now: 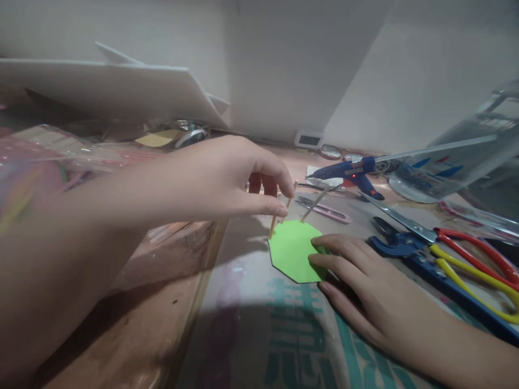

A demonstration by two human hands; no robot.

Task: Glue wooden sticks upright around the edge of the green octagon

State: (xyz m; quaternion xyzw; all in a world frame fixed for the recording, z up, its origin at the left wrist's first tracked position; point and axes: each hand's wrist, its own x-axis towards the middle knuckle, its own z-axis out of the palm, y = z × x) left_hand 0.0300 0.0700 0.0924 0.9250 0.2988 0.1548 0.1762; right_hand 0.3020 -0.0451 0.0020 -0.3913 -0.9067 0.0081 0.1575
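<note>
flat grey teal-printed sheet [247, 248] under both hands | left hand [239, 178] pinching; right hand [365, 275] on panel's edge, clamped or merely resting, cannot tell | bright-green octagonal card panel [294, 254] below left pinch | thin tan wooden stick [289, 202] in that pinch | step: seemingly positioning stick; next likely needs steadiness

Octagon [298, 254]: smooth, matt, paper-like face. Sticks [317, 201]: dull, wood-like. Glue gun [348, 172]: smooth plastic body, low sheen; glue rod [433, 148] in it translucent, smooth. Jug [430, 181]: clear, glossy; glass or plastic, cannot tell. Scissors [484, 248]: shiny metal blades, smooth plastic grips. Snips [329, 212]: metal-looking tips, smooth coloured body. Sheet [239, 335]: matt, card-like, printed. Table [158, 324]: smooth, glossy, catching reflections. Bag [77, 148]: crinkled clear plastic, strong glints. Panels [121, 89]: matt, smooth, foam-board look. Wall [284, 70]: matt, smooth.
</note>
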